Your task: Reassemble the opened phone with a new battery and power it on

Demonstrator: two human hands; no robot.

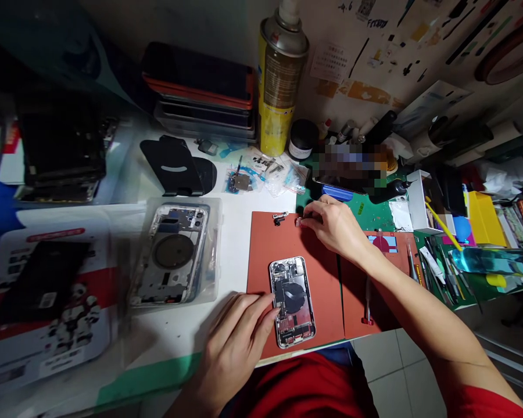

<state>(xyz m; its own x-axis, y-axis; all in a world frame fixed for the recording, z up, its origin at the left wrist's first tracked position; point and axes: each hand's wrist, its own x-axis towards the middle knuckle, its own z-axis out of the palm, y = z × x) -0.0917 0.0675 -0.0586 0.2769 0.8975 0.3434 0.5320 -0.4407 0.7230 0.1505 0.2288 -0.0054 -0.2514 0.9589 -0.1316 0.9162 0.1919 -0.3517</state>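
Observation:
An opened smartphone (293, 302), its inner parts bare, lies on the reddish-brown mat (326, 307). My left hand (239, 342) is closed at the phone's left edge, with thumb and fingertips gripping the frame. Beyond the phone's upper right corner, my right hand (337, 229) pinches a tiny part (298, 222) low over the mat's far edge. That part is too small to name. Just left of it sits another small metal-and-black phone component (279, 218). The fingertips of my right hand are partly hidden behind its knuckles.
Left of the mat, a clear plastic case (215, 249) holds a phone housing (169, 255). A yellow spray can (281, 87) stands behind, beside stacked phones (200, 81). Screwdrivers and tweezers (447, 270) lie at right, near a blue bottle (497, 261). A phone stand (172, 168) is at back left.

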